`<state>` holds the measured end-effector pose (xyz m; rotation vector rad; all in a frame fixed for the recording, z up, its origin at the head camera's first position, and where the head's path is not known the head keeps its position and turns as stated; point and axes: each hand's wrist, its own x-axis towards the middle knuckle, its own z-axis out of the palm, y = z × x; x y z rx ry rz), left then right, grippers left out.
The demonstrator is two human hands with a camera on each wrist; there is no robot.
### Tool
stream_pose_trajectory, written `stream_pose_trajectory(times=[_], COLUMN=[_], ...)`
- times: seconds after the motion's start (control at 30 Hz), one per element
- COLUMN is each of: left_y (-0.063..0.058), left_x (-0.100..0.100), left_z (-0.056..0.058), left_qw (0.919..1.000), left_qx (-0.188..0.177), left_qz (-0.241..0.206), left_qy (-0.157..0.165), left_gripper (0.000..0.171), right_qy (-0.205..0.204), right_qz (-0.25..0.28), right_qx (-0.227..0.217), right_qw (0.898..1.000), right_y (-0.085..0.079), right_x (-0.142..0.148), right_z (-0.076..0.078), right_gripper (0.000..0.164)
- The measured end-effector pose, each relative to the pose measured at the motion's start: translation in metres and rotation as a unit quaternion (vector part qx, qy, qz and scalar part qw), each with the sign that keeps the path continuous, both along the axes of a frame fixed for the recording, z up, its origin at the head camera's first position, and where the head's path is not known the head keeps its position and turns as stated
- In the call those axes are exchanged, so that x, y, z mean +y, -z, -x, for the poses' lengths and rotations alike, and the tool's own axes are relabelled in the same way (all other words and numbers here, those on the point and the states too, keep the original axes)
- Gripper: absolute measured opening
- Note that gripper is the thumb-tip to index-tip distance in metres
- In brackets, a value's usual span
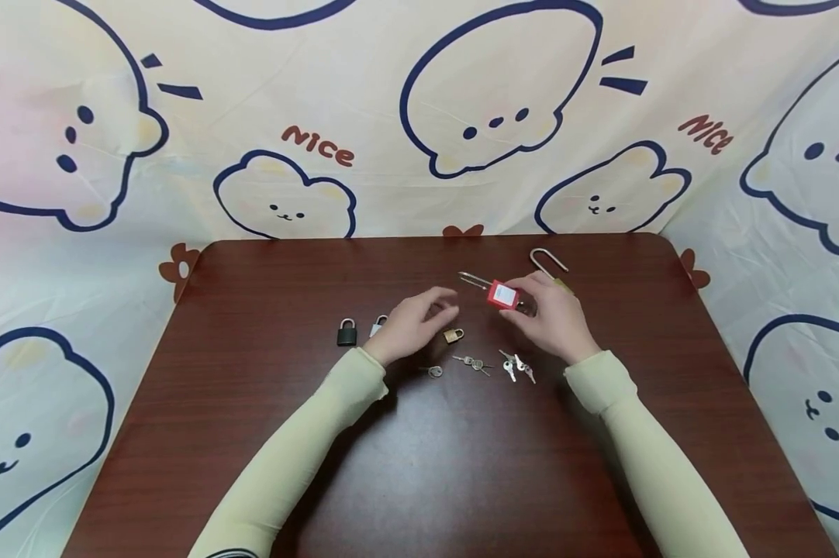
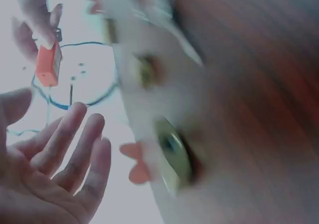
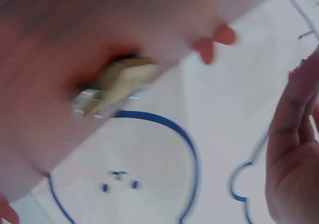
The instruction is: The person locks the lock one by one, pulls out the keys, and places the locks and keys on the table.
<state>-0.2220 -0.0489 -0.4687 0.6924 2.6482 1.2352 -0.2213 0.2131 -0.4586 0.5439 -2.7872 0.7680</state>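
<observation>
My right hand [image 1: 548, 318] pinches a red padlock [image 1: 503, 294] with a white label, held above the table. Its long thin shackle points left, towards my left hand [image 1: 412, 325]; a small metal piece, perhaps a key, shows at its other end. In the left wrist view the fingers of the left hand [image 2: 65, 169] are spread and empty, apart from the red padlock [image 2: 48, 67]. Beyond the right hand lies a brass padlock with a long shackle [image 1: 548, 261], partly hidden. At the right wrist view's edge, the right hand [image 3: 294, 144] hides most of the red padlock.
On the table [image 1: 419, 465] lie a black padlock [image 1: 346, 334], a pale padlock [image 1: 378, 324] partly behind the left hand, and a small brass padlock [image 1: 454, 335]. Nearer are a small ring [image 1: 435, 372] and two bunches of keys [image 1: 472, 363]. A printed cloth [image 1: 391, 93] hangs behind.
</observation>
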Motion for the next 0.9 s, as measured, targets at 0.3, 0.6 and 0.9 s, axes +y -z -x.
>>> stream_pose_trajectory(times=[0.3, 0.6, 0.9], left_y=[-0.016, -0.007, -0.011], left_x=[0.004, 0.001, -0.001], left_z=[-0.005, -0.006, -0.008], left_qw=[0.9546, 0.9606, 0.9688], left_qx=[-0.200, -0.200, -0.138], left_qz=[-0.218, -0.188, -0.200], left_qy=[-0.039, -0.044, -0.047], left_gripper=[0.055, 0.039, 0.035], right_qy=[-0.099, -0.120, -0.153], right_qz=[0.024, 0.028, 0.064], right_qx=[0.058, 0.021, -0.008], right_qw=[0.993, 0.992, 0.986], right_y=[-0.018, -0.004, -0.008], right_x=[-0.014, -0.007, -0.015], right_z=[-0.033, -0.026, -0.022], right_gripper=[0.048, 0.048, 0.046])
